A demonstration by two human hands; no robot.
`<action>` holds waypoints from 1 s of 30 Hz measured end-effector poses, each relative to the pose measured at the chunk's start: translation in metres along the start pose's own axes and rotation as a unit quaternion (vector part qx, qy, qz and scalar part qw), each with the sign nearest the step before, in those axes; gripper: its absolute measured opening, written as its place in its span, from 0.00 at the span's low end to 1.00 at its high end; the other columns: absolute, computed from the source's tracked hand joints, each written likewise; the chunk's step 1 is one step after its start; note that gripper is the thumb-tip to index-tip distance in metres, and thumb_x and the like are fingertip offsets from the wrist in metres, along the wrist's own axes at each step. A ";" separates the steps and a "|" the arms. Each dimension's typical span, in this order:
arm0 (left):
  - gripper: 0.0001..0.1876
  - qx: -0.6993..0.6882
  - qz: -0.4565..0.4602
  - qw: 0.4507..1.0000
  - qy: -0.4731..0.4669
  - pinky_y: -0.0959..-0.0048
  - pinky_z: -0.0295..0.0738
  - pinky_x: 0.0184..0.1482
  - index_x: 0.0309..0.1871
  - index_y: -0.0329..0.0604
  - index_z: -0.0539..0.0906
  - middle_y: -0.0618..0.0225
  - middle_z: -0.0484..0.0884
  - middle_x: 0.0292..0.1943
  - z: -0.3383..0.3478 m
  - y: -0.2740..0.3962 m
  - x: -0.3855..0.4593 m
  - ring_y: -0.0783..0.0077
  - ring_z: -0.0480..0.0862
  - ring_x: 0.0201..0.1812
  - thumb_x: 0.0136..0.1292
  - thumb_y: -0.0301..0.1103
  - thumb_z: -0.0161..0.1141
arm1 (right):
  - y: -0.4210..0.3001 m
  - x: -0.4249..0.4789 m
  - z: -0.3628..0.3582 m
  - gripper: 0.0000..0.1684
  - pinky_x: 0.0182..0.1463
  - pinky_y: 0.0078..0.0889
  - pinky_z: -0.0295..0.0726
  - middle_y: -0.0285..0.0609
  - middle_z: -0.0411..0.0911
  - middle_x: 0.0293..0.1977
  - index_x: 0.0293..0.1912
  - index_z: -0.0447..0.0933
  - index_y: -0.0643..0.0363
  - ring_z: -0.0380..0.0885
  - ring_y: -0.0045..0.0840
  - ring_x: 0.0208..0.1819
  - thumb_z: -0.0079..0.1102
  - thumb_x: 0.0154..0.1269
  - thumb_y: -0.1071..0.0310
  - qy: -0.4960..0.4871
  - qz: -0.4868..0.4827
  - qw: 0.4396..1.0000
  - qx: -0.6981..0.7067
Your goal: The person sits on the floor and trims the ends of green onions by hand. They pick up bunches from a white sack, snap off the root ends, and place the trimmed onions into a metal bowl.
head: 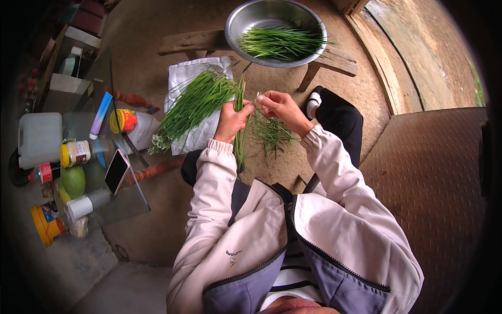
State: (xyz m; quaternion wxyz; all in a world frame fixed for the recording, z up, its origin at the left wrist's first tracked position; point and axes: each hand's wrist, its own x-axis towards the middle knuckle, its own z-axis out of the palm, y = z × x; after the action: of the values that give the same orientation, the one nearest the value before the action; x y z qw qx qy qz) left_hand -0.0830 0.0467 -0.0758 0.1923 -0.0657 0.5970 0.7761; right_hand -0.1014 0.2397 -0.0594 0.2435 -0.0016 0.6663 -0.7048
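Observation:
A small bunch of chives (pixel 239 151) is gripped in my left hand (pixel 230 119), its leaves hanging below the fist. Close on its right, my right hand (pixel 285 108) pinches the pale end of a chive stem (pixel 257 99) between thumb and forefinger. Left of my hands, a large heap of chives (pixel 196 103) lies on a white woven sheet (pixel 184 73), with pale flower heads at its lower end. Loose green trimmings (pixel 273 131) are scattered on the floor beneath my right hand. Further off, a metal basin (pixel 234 46) holds more chives (pixel 279 42).
The basin stands on a low wooden bench (pixel 192 41). At left, a glass-topped table (pixel 129 198) bears a phone (pixel 117 171), a yellow-lidded jar (pixel 75 153) and a green fruit (pixel 73 181). A textured metal plate (pixel 431 172) lies at right, near the doorway sill (pixel 370 59).

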 end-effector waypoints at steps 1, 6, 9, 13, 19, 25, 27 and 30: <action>0.07 0.009 0.010 1.000 -0.001 0.83 0.52 0.16 0.38 0.39 0.83 0.80 0.74 0.22 0.003 0.001 -0.001 0.91 0.63 0.16 0.67 0.32 0.65 | -0.004 0.001 0.001 0.16 0.32 0.15 0.68 0.26 0.74 0.26 0.38 0.81 0.59 0.70 0.10 0.27 0.62 0.72 0.54 0.004 0.011 1.000 0.017; 0.07 0.065 0.071 0.995 0.014 0.83 0.52 0.16 0.38 0.39 0.84 0.81 0.73 0.21 0.005 -0.004 0.000 0.91 0.63 0.16 0.67 0.33 0.66 | 0.004 0.007 -0.001 0.15 0.31 0.19 0.70 0.30 0.77 0.26 0.36 0.82 0.63 0.71 0.12 0.27 0.63 0.70 0.59 -0.007 -0.004 1.000 -0.018; 0.07 0.003 -0.003 1.000 -0.025 0.85 0.52 0.15 0.39 0.38 0.82 0.75 0.79 0.25 -0.001 0.003 -0.001 0.91 0.63 0.15 0.67 0.32 0.65 | 0.005 0.006 -0.005 0.15 0.31 0.20 0.71 0.32 0.77 0.25 0.35 0.80 0.64 0.72 0.13 0.26 0.60 0.72 0.60 -0.025 -0.030 0.999 -0.004; 0.07 -0.043 -0.046 0.998 -0.015 0.86 0.53 0.15 0.40 0.42 0.81 0.75 0.80 0.27 0.000 0.011 -0.004 0.92 0.62 0.16 0.67 0.34 0.65 | 0.013 0.007 -0.012 0.17 0.32 0.21 0.72 0.32 0.76 0.24 0.33 0.78 0.64 0.72 0.14 0.26 0.56 0.74 0.60 0.028 -0.064 0.997 0.021; 0.07 -0.064 -0.045 0.997 -0.005 0.87 0.53 0.17 0.39 0.47 0.81 0.76 0.80 0.28 -0.003 0.009 -0.003 0.92 0.62 0.17 0.66 0.37 0.65 | 0.025 0.016 -0.051 0.23 0.37 0.27 0.77 0.38 0.78 0.22 0.30 0.78 0.66 0.77 0.17 0.29 0.57 0.74 0.55 0.129 -0.046 0.964 -0.228; 0.06 -0.063 -0.033 0.997 0.007 0.87 0.53 0.17 0.39 0.47 0.81 0.77 0.80 0.29 -0.006 0.004 0.003 0.92 0.63 0.18 0.67 0.37 0.65 | 0.025 0.006 -0.046 0.23 0.52 0.27 0.78 0.43 0.85 0.41 0.53 0.80 0.66 0.81 0.21 0.43 0.53 0.76 0.54 -0.002 -0.045 0.997 -0.067; 0.07 -0.065 -0.029 0.997 0.013 0.88 0.53 0.17 0.39 0.47 0.82 0.77 0.80 0.29 -0.003 0.006 0.002 0.92 0.63 0.18 0.67 0.37 0.65 | 0.016 0.002 -0.030 0.23 0.55 0.27 0.77 0.41 0.85 0.41 0.54 0.80 0.66 0.81 0.22 0.45 0.52 0.77 0.54 -0.051 -0.044 0.997 -0.033; 0.07 -0.073 -0.027 0.997 0.020 0.88 0.53 0.18 0.40 0.46 0.82 0.78 0.80 0.28 -0.002 0.007 0.002 0.93 0.63 0.18 0.67 0.38 0.65 | 0.015 0.008 -0.023 0.20 0.52 0.26 0.80 0.39 0.85 0.39 0.52 0.80 0.66 0.82 0.20 0.43 0.54 0.77 0.58 -0.160 0.004 0.986 -0.036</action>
State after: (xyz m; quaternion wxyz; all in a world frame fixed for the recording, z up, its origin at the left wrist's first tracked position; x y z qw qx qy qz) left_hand -0.0876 0.0442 -0.0708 0.1958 -0.1114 0.5407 0.8105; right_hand -0.1110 0.2586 -0.0782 0.3497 -0.1204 0.6436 -0.6701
